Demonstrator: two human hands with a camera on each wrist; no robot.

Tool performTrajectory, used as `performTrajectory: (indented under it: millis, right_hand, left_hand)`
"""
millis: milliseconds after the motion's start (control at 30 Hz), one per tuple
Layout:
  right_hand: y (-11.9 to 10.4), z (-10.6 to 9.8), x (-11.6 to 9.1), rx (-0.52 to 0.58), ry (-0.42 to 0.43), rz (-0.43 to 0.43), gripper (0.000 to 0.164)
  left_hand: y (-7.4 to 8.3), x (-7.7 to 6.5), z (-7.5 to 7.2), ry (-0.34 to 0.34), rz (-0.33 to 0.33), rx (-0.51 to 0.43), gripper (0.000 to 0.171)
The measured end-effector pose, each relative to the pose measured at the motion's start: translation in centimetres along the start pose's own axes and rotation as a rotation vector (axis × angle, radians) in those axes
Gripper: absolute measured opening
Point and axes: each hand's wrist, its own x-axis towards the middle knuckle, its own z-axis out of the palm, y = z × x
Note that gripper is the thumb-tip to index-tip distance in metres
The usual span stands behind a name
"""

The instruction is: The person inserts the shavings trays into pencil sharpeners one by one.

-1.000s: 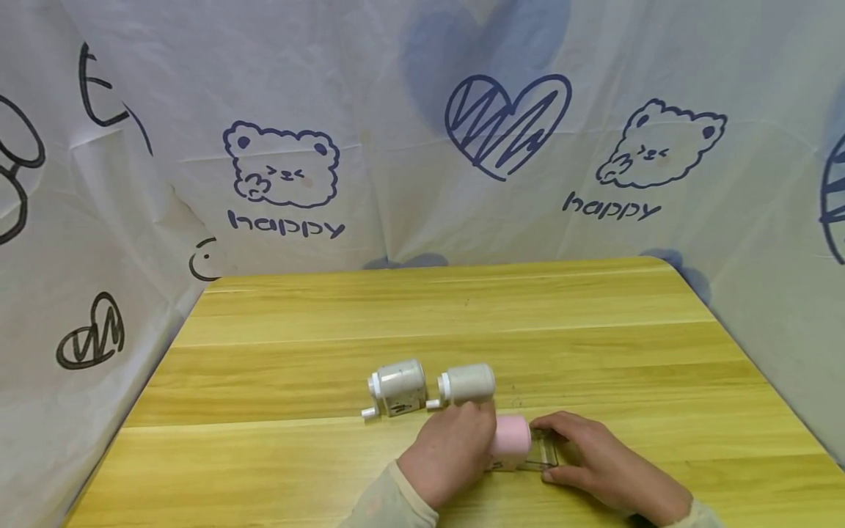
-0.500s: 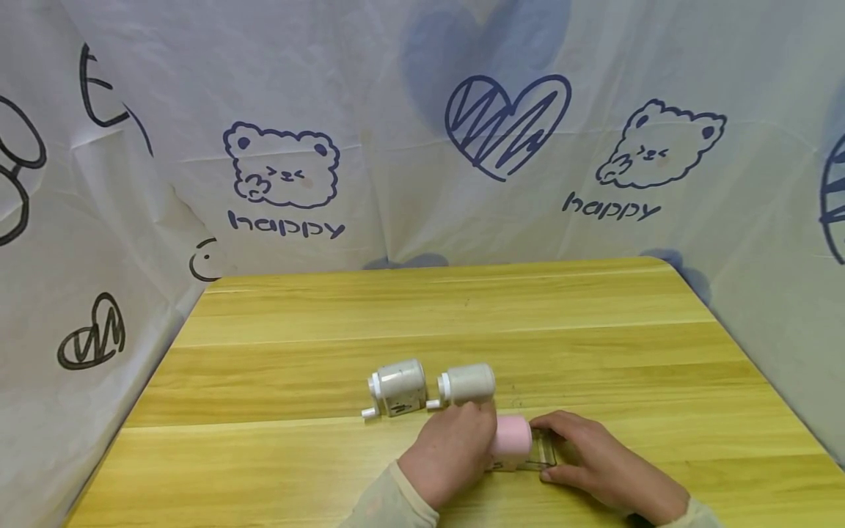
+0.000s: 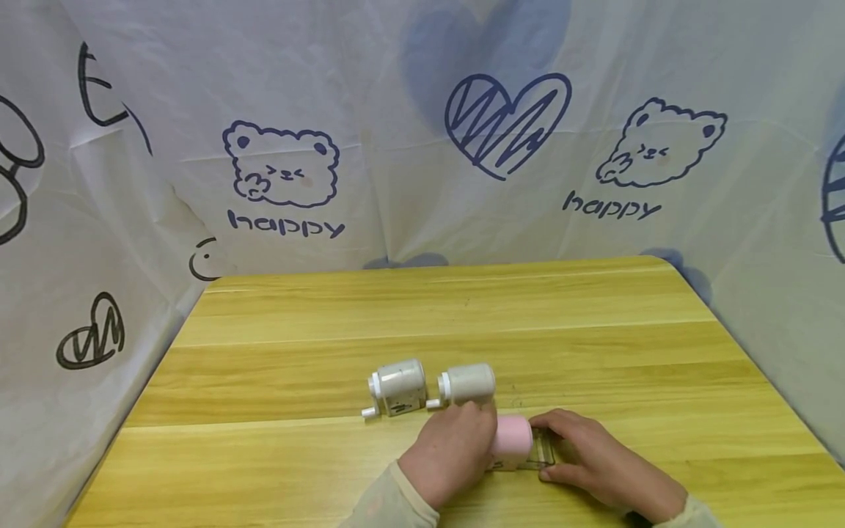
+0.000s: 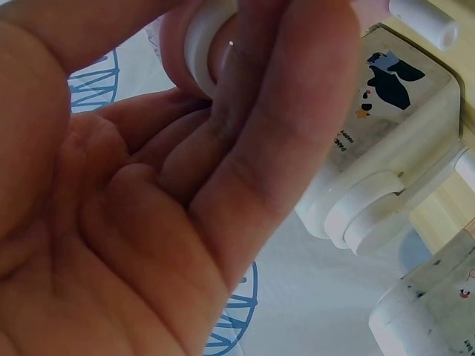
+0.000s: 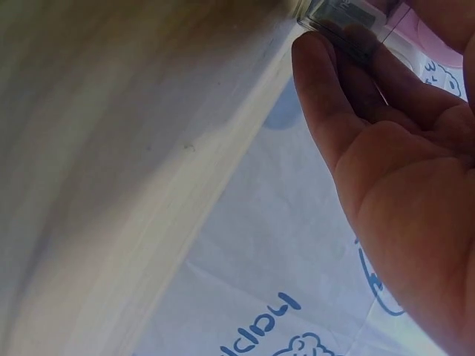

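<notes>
A pink hand-crank pencil sharpener (image 3: 512, 434) lies near the front of the table, its crank end covered by my left hand (image 3: 450, 452). The fingers of that hand curl round it, and in the left wrist view they bend about its pink and white round end. At the sharpener's right side a clear shavings drawer (image 3: 544, 449) sticks partway out. My right hand (image 3: 602, 463) grips the drawer's outer end between thumb and fingers. In the right wrist view the fingertips lie along the see-through drawer (image 5: 345, 22).
Behind my left hand stand two whitish crank sharpeners, one on the left (image 3: 401, 385) and one nearer (image 3: 470, 383), their cranks facing left. The wood-grain table (image 3: 297, 315) ends at a white cloth backdrop (image 3: 389, 147) with bear and heart drawings.
My right hand has shifted slightly left with the drawer, so a little less of it sticks out of the pink sharpener. My left hand stays in place.
</notes>
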Motion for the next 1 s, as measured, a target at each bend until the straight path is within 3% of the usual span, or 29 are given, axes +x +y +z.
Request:
performTrajectory:
  millis: [733,1000]
  right_hand:
    - [-0.21,0.30,0.28,-0.004,0.025,-0.045,0.052]
    - [-0.36,0.25,0.45,0.009,0.012,-0.026,0.051]
  left_hand:
    - [0.05,0.01,0.03,0.008,-0.006,0.012,0.030]
    - [0.08,-0.02,0.00,0.002,-0.011,0.003,0.029]
